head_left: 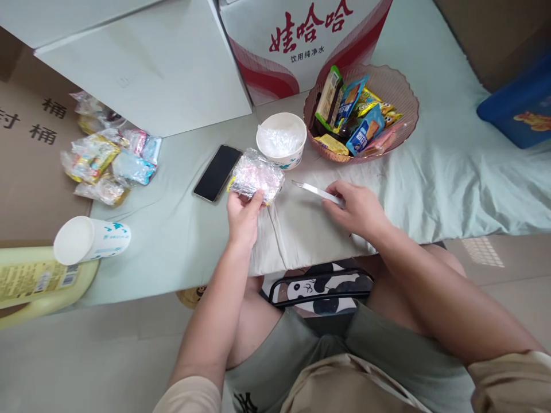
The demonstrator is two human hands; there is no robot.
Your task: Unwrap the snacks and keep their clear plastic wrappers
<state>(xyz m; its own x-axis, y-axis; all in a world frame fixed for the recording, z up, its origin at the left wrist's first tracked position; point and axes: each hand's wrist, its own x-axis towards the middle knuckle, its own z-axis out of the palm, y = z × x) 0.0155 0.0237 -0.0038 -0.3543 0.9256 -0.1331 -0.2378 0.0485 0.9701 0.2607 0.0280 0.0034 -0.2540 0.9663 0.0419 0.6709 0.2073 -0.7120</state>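
My left hand (244, 218) pinches the near edge of a small snack packet wrapped in crinkled clear plastic (257, 176). To the right, my right hand (356, 209) is closed around a white utility knife (322, 193), its thin blade pointing left toward the packet but apart from it. Just behind the packet stands a paper bowl (280, 127) with crumpled clear film inside. A black phone (217, 173) lies left of the packet, partly behind its edge.
A pink ribbed bowl (407, 115) full of packaged snacks stands at the back right. Several film-wrapped packets (107, 158) are piled at left, near a tipped paper cup (101, 241) and a yellow jug (51, 287). White boxes (146, 74) and a red-white carton (297, 57) line the back.
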